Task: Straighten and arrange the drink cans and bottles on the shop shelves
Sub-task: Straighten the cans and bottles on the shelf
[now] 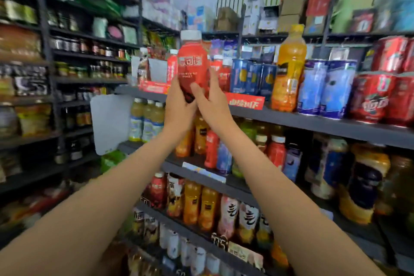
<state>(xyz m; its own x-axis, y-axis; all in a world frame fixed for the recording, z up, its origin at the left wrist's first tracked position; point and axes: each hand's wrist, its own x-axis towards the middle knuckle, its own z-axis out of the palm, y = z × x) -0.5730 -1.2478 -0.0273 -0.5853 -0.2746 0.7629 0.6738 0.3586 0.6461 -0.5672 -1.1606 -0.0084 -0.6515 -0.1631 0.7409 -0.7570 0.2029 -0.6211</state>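
Fingers of both hands grip red bottle | label writing blurred

A red bottle with a white cap stands upright in the air, in front of the top shelf. More red bottles, blue cans and an orange bottle stand there.
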